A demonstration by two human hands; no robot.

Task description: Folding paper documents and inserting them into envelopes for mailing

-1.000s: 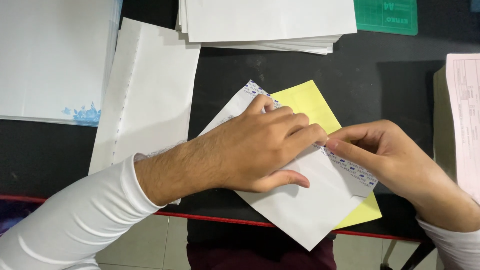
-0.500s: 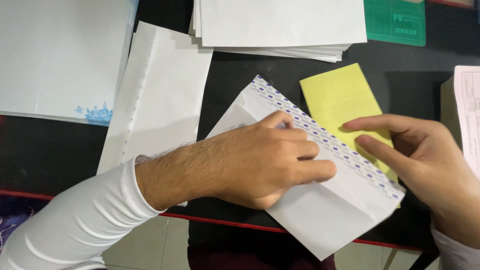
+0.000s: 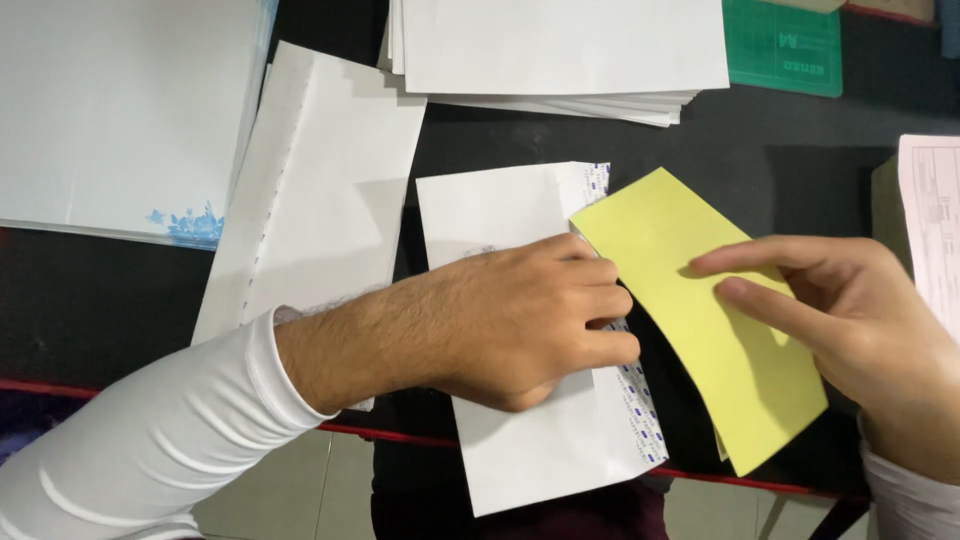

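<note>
My left hand lies flat, palm down, on the white rectangular paper envelope, fingers curled lightly at its right edge and pinning it to the black desk. Compared with half a second ago, the envelope has been turned from a slant to nearly upright, its flap edge with the blue-patterned adhesive strip now running down the right side rather than across the top. My right hand is half open, index and middle fingers stretched out and resting on the folded yellow paper sheet; whether the thumb grips from below, I cannot tell. The yellow sheet has swung as well: earlier it lay apart, far and right of the envelope; now its far left corner touches the envelope's open side, just beside my left fingertips. I judge that the sheet is lined up with the opening and not yet inside.

Around these lie a stack of white envelopes at the far edge, a loose white envelope to the left, a white sheet with a blue flower print at far left, a green cutting mat and a pink printed form at right.
</note>
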